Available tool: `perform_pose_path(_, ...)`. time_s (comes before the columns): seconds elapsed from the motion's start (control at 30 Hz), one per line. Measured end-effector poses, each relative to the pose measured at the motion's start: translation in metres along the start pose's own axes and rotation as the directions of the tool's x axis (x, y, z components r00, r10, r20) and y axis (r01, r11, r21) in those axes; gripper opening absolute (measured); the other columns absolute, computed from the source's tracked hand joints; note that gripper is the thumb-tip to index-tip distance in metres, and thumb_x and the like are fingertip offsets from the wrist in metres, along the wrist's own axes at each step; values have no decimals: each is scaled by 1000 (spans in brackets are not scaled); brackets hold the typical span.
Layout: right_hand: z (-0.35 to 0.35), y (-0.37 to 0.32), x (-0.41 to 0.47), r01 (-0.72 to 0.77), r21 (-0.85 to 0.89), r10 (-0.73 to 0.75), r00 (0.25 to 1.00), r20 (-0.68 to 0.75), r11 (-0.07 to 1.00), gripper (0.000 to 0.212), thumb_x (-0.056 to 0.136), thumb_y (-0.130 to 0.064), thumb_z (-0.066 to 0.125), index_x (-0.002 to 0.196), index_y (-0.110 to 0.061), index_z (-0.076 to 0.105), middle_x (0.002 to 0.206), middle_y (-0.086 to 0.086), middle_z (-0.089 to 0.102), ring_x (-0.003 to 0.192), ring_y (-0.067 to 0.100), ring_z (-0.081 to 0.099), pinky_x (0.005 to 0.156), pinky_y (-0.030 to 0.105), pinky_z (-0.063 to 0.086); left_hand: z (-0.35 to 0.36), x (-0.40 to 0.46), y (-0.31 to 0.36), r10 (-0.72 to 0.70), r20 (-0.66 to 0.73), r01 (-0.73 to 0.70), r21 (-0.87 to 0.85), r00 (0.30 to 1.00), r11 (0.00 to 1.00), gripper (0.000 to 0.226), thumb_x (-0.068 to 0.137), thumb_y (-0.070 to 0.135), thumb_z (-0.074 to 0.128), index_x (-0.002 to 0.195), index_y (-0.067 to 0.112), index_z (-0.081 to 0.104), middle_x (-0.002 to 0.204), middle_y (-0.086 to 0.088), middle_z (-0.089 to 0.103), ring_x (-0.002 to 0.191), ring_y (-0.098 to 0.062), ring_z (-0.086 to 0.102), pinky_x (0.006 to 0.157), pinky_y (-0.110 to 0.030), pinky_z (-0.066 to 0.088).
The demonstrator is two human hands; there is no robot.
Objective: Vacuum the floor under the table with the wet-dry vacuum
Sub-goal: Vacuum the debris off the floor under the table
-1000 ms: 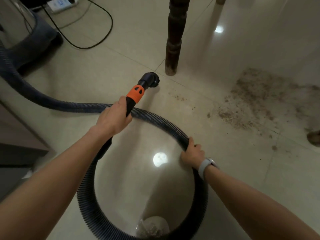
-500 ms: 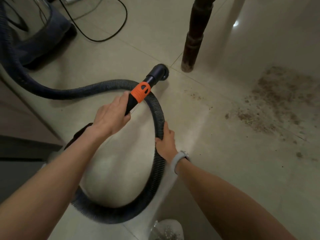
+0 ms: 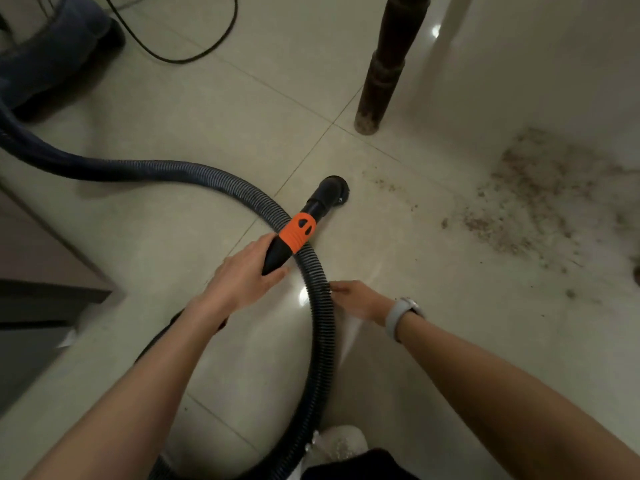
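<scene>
- Head view showed the vacuum body (image 3: 45, 46), dark blue, at the far left corner of the floor (image 3: 207, 109); what was inside it could not be seen.
- The left hand (image 3: 242, 278) was closed around the black handle (image 3: 275, 258), behind the orange collar (image 3: 298, 233).
- The round nozzle (image 3: 330, 192) rested on the tiles, near the wooden table leg (image 3: 381, 74).
- The ribbed hose (image 3: 318, 323) ran from the vacuum body, curved under the handle and went down to the near edge.
- The right hand (image 3: 360, 299), blurred, with a watch (image 3: 401, 315) on the wrist, touched the hose; its fingers looked loosely open, but I could not tell if they gripped.
- Brown dirt (image 3: 530, 199) lay toward the right edge, apart from the nozzle.
</scene>
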State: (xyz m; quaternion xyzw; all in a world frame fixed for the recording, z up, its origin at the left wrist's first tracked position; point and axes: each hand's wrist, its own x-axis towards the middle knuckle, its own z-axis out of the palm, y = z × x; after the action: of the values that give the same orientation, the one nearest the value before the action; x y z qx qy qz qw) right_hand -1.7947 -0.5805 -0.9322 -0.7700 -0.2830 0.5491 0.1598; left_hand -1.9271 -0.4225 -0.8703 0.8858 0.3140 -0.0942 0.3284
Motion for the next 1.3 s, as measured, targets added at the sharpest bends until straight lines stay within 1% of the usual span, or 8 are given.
perform_pose_path(0.17, -26, -14, -1, -20, 399, 122, 965, -231, 917, 38, 101, -19, 37, 95, 13, 57, 82, 13, 52, 77, 22, 47, 69, 31, 41, -3, 1, 11, -18, 22, 18, 1, 1000, 1000, 42, 89, 37, 58, 124, 22, 40, 96, 2, 55, 76, -17, 54, 64, -30, 42)
perform_pose_path(0.27, -35, -37, 2, 67, 766, 110, 978, -177, 639, 26, 101, -31, 39, 100, -9, 53, 86, 7, 61, 79, 21, 59, 71, 30, 48, 1, 7, 22, -63, 63, 68, -72, 996, 995, 40, 89, 37, 60, 119, 20, 40, 89, 1, 57, 70, -15, 56, 60, -30, 46)
perform_pose_path(0.5, -53, -48, 11, 63, 978, 25, 997, -70, 201, 22, 99, -15, 46, 116, -3, 44, 101, 15, 53, 91, 26, 59, 78, 44, 52, 25, 12, 59, -44, -18, 42, -106, 999, 994, 41, 88, 37, 60, 120, 15, 47, 94, 0, 58, 80, -18, 58, 65, -28, 41)
perform_pose_path(0.67, -75, -63, 22, 55, 961, 64, 995, -75, 272, 31, 98, -15, 48, 126, -7, 39, 104, 14, 52, 88, 25, 57, 82, 50, 49, 23, 16, 52, -97, -74, 107, 151, 993, 983, 43, 90, 49, 51, 117, 15, 47, 95, -8, 62, 86, -30, 59, 67, -32, 40)
perform_pose_path(0.83, -95, -78, 31, 38, 956, 103, 992, -71, 292, 26, 97, -15, 50, 119, -8, 39, 97, 12, 53, 93, 27, 57, 93, 51, 45, 15, 23, 45, -144, -116, 173, 300, 983, 938, 46, 91, 58, 40, 116, 21, 43, 82, -1, 55, 71, -22, 50, 66, -31, 37)
perform_pose_path(0.93, -104, -74, 34, 46, 951, 151, 984, -96, 306, 28, 96, -16, 51, 120, -6, 40, 89, 10, 52, 80, 23, 55, 89, 50, 48, 19, 28, 45, -128, -104, 155, 308, 986, 939, 47, 89, 62, 38, 113, 22, 45, 75, 2, 54, 68, -21, 54, 64, -30, 39)
perform_pose_path(1.17, -85, -39, 28, 114, 957, 177, 970, -164, 266, 43, 95, -23, 54, 133, -8, 39, 102, 11, 55, 95, 27, 58, 80, 43, 53, 29, 20, 48, -59, -29, 64, 274, 998, 960, 44, 87, 62, 39, 106, 24, 48, 67, 7, 52, 63, -17, 55, 60, -30, 38)
perform_pose_path(1.3, -62, -33, 24, 86, 971, 124, 985, -116, 224, 43, 96, -27, 52, 133, -8, 38, 105, 13, 57, 104, 31, 61, 92, 45, 52, 38, 0, 40, -95, -35, 101, 252, 995, 963, 41, 88, 61, 41, 104, 24, 48, 62, 8, 50, 59, -16, 52, 57, -29, 32)
